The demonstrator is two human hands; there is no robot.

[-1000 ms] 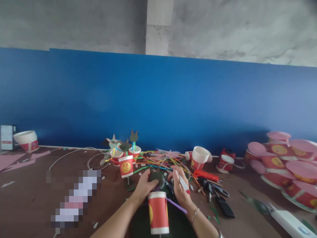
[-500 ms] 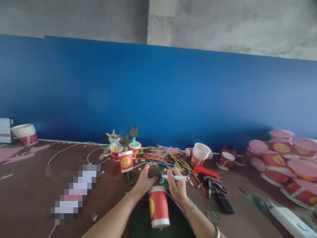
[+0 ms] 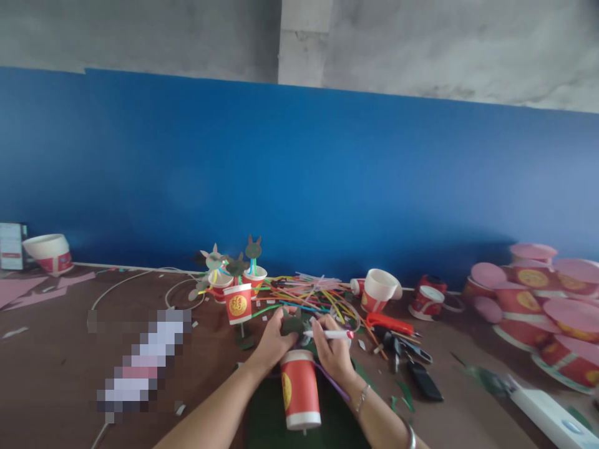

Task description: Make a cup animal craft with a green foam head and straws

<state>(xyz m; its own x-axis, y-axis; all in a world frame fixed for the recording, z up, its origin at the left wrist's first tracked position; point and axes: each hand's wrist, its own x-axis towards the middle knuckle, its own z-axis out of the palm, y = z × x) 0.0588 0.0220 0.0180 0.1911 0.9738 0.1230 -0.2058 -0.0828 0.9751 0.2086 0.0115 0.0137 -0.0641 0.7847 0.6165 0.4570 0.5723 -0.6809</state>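
Observation:
My left hand (image 3: pixel 276 338) is closed on a dark paper animal head (image 3: pixel 294 325) with pointed ears, pinching it by its left side. In my right hand (image 3: pixel 336 352) is a white marker (image 3: pixel 330 335) with a red end, its tip pointing left at the paper head; whether it touches cannot be made out. Just below both hands a red paper cup (image 3: pixel 300 390) with a yellow emblem lies on dark green sheet material (image 3: pixel 264 418). A purple strip (image 3: pixel 333 381) runs beside the cup, under my right wrist.
Several cups with paper animal heads (image 3: pixel 238 304) stand back left. Colourful sticks (image 3: pixel 313 290) lie behind my hands. To the right are a red-handled tool (image 3: pixel 389 323), keys (image 3: pixel 397 355), a glue gun (image 3: pixel 545 405) and stacked cups with pink discs (image 3: pixel 533 299). A blue partition (image 3: pixel 299 181) rises behind.
The marker and my right hand have shifted slightly left, and the marker lies a little flatter. My left hand keeps its hold on the paper head.

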